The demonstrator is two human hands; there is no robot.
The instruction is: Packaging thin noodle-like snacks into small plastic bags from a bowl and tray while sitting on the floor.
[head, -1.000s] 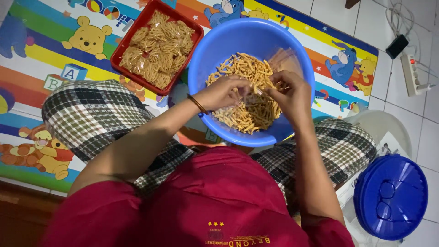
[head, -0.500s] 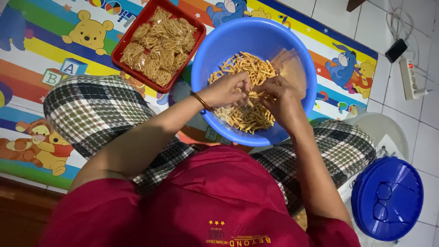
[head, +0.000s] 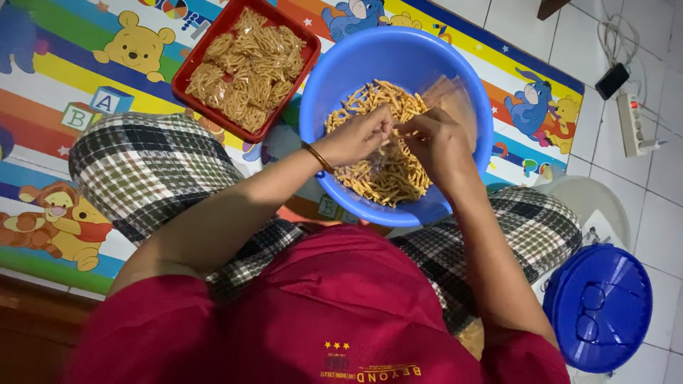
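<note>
Orange snack sticks lie every way – left hand and right hand pinching some.

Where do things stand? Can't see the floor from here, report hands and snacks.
Left hand and right hand both pinching snack sticks over blue basin. Red tray of packed snacks alongside. Nothing in the way.

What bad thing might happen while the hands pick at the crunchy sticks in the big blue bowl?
1. The round blue plastic bowl leans on the person's checked lap, so it might tip and spill the thin orange snack sticks.
2. The left hand and right hand pinch the sticks together, so brittle pieces could snap.
3. The red square tray of bagged snacks sits close by the knee and could get bumped.
</note>
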